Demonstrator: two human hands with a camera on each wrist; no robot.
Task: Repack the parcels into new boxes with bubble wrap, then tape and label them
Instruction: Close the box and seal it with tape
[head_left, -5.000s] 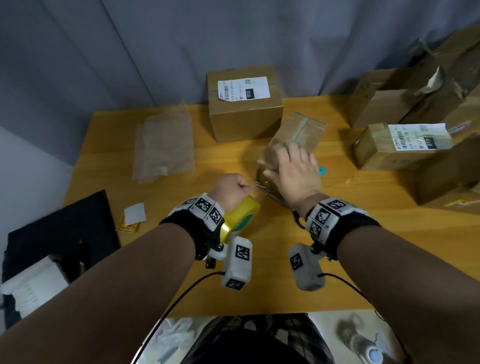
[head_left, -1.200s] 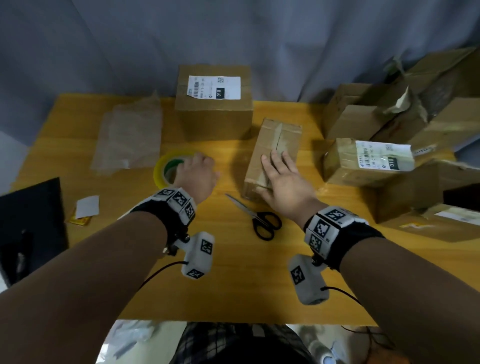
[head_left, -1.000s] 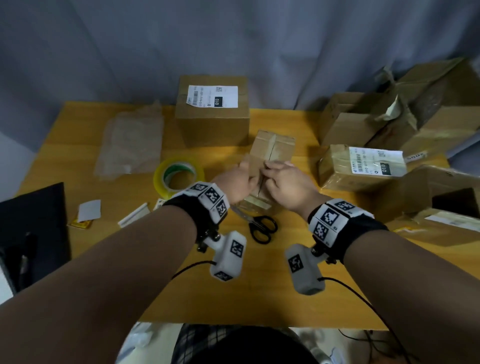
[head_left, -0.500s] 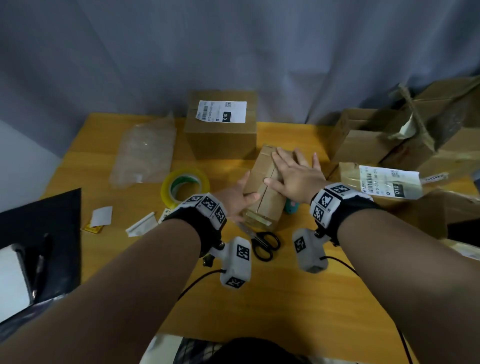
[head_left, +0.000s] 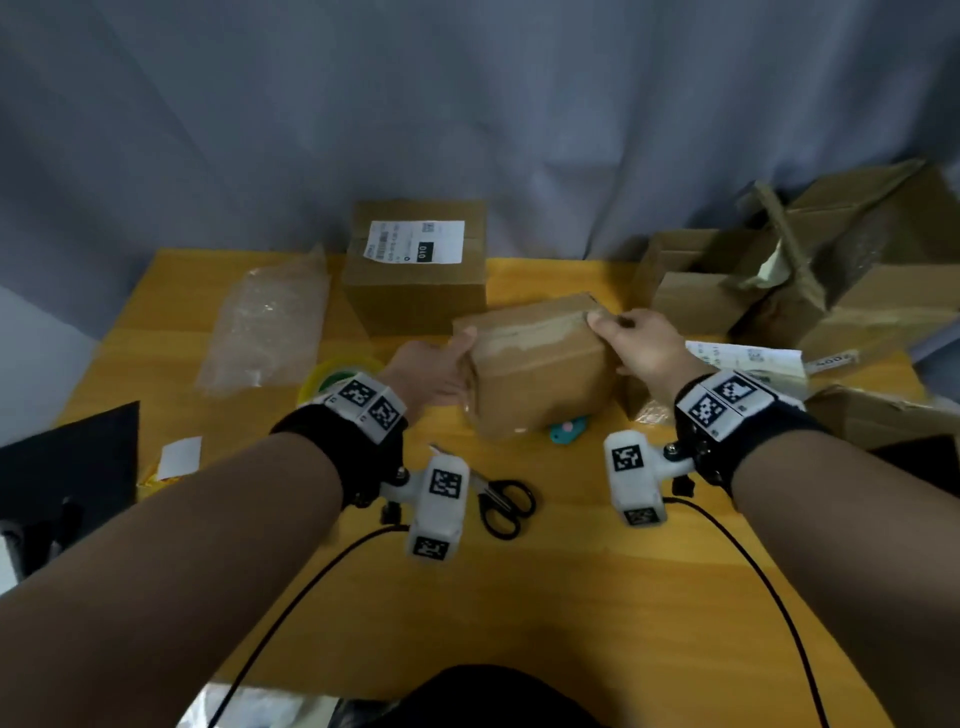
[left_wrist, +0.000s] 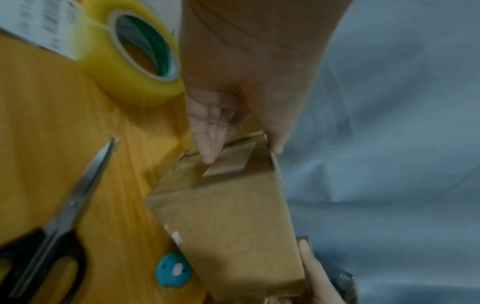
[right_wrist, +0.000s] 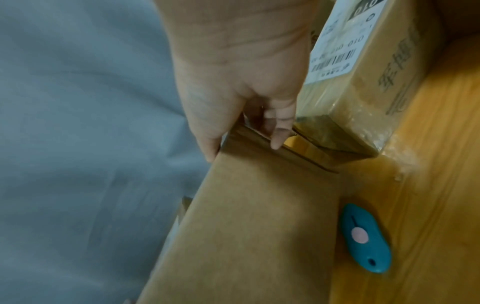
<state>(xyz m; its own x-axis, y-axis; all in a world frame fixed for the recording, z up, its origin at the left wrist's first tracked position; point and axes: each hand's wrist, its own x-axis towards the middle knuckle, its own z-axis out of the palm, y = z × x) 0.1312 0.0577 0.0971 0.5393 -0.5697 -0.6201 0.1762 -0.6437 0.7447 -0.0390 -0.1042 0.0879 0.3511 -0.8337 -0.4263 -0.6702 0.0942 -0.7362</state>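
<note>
Cardboard, taped along its top seam, forms the small box (head_left: 535, 364) standing at the desk (head_left: 519, 597) centre, just at 6 o'clock of the labelled box (head_left: 415, 270); the left hand (head_left: 431, 374) curls round its 9 o'clock end and the right hand (head_left: 634, 343) pinches the 3 o'clock top corner. Turning it well probably means keeping both ends held evenly so the seam stays smooth. Only the wrist views show the blue cutter (right_wrist: 363, 238) whole and the tape roll (left_wrist: 140, 55) beside the scissors (left_wrist: 59, 214).
</note>
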